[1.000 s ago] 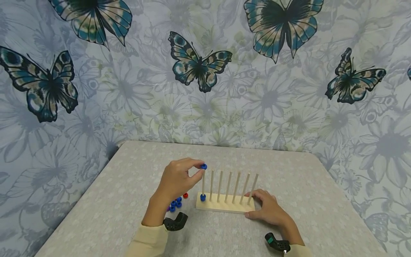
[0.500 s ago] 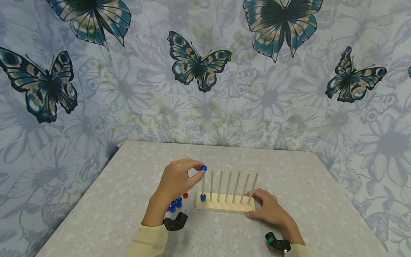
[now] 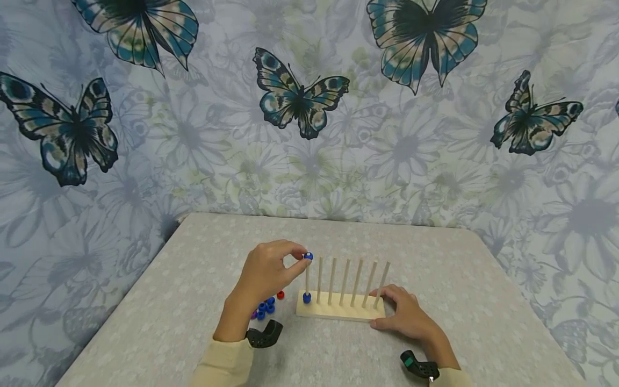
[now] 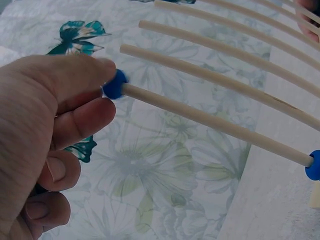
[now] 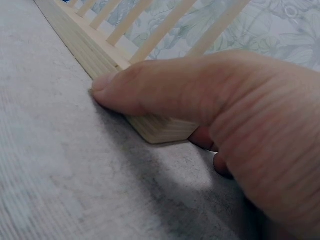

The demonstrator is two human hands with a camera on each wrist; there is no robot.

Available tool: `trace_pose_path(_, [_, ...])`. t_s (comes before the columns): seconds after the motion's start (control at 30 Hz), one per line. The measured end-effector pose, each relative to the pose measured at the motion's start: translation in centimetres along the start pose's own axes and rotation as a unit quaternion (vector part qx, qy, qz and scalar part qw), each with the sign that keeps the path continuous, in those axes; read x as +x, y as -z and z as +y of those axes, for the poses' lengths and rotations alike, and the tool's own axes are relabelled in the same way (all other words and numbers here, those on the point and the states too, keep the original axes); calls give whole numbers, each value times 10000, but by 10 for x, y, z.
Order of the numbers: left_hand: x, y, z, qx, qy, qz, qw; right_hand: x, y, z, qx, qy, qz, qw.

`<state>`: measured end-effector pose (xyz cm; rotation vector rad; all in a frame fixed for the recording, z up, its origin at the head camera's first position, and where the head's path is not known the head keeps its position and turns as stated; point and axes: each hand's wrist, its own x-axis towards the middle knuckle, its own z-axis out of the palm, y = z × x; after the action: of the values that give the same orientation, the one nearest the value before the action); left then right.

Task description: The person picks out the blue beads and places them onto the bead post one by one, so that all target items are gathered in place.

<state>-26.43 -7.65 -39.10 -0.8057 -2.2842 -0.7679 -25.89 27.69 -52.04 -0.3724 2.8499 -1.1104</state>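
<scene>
Between thumb and index finger my left hand (image 3: 271, 269) pinches a blue bead (image 4: 115, 84) at the top of the leftmost wooden peg (image 4: 215, 122). The peg's tip meets the bead's hole in the left wrist view. Lower on that same peg, another blue bead (image 3: 307, 298) sits at the base. The pegs stand in a row on a pale wooden base (image 3: 338, 307). My right hand (image 3: 403, 314) grips the base's right end, with the thumb (image 5: 130, 92) along its front side and the other fingers behind.
Left of the base, several loose blue beads (image 3: 270, 308) lie on the patterned tablecloth (image 3: 338, 355). A red bead (image 3: 280, 295) and a partly hidden purple bead (image 3: 253, 315) are beside them. A butterfly-print wall covering (image 3: 309, 177) rises behind the table.
The pinched blue bead has come down slightly and now sits on the leftmost peg's tip, with its hole no longer showing from above. My right hand keeps its hold on the base.
</scene>
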Motion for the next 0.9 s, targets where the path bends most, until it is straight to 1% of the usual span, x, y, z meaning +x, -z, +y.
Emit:
trace_pose_path(0.13, [3,0,1,-10,-7,-3,10000,-1,1,1,30,13,36,10000])
trace_pose_path(0.47, [3,0,1,45,58,-53,10000,-1,0,2,-54,-56,49,10000])
trace_pose_path(0.7, [3,1,0,136,263,-71,9995,1,1,1,-8,-53,33,10000])
trace_pose_path(0.77, [2,1,0,153,317,-53,9994,2,2,2,41,-33,27,10000])
trace_pose_path(0.9, [2,2,-1,185,356,87,9992,1,3,3,22,32,10,10000])
